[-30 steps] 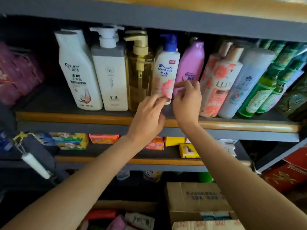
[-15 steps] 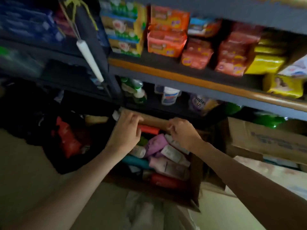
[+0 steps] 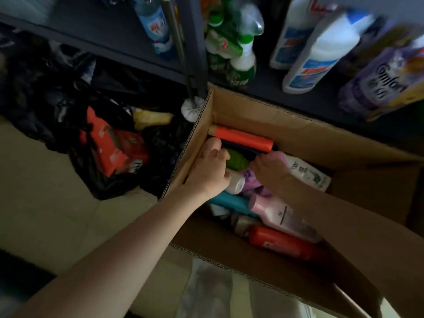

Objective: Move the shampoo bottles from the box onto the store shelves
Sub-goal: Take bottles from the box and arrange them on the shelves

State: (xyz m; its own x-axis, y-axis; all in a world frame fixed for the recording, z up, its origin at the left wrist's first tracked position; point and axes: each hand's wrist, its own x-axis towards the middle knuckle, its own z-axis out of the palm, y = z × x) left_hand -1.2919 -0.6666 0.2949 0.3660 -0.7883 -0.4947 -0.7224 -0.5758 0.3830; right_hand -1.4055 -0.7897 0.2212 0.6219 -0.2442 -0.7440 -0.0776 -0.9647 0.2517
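shampoo bottles (image 3: 270, 210) in box (image 3: 298, 138); left hand (image 3: 211, 171) and right hand (image 3: 270, 171) among them, grip unclear.

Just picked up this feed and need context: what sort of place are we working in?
Most likely a small shop's household-goods aisle. Dark shelves hold cleaner bottles and a spray bottle, and an open cardboard box of mixed shampoo bottles sits on the floor, both hands in it.

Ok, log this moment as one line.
phase: reaching | left hand: over green plastic bottle | right hand: among bottles | brown cardboard box: still stocked
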